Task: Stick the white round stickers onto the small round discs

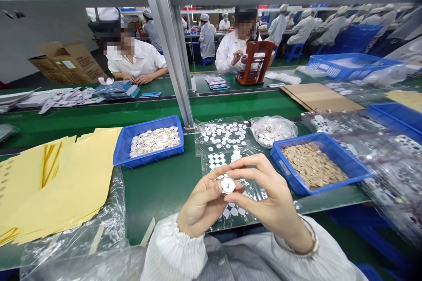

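A small round white disc (227,185) with a dark mark at its centre is held up in front of me. My left hand (201,204) pinches it from the left between thumb and fingers. From the right, the thumb and fingertips of my right hand (275,193) close on its edge. Beneath my hands lies a clear plastic sheet (262,193) with several loose white discs on it, partly hidden by my fingers. More white discs (224,134) are spread just beyond.
To the left stands a blue tray (148,163) of white discs, beside yellow sheets (75,175). On the right are a blue tray (329,189) of tan discs and a plastic bag (273,129). A metal post (171,48) rises ahead. Two co-workers sit opposite.
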`<state>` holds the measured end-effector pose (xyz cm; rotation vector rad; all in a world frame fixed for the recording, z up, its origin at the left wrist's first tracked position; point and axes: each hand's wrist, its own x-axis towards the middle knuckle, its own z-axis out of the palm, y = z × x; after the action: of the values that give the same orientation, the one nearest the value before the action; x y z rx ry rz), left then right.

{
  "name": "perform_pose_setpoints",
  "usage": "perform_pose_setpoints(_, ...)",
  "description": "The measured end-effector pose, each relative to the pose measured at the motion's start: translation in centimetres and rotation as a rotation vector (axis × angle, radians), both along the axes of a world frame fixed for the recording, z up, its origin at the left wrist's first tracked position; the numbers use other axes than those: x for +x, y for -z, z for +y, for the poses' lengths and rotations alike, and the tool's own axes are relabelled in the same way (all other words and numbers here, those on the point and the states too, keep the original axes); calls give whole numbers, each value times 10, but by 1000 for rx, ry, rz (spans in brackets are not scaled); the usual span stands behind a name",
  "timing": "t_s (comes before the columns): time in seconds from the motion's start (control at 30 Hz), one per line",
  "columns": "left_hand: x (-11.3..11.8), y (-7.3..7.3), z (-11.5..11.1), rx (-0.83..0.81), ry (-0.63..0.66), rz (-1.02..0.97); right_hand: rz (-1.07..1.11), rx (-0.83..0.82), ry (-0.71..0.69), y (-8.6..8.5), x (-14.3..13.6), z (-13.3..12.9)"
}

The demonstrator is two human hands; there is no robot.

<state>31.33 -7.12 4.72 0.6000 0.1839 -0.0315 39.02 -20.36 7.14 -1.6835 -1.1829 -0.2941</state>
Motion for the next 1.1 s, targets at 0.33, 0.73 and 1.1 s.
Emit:
perform_pose_setpoints(0.33, -4, -10, 2, 317, -144, -52, -162, -34, 91, 5, 3, 0)
perform_pose_setpoints(0.73, 1, -4, -5, 564, -349, 138, -259, -103, 108, 23, 4, 6)
perform_pose_setpoints(1.1, 8, 41, 15, 687, -168, 237, -65, -494, 599, 74, 109, -27)
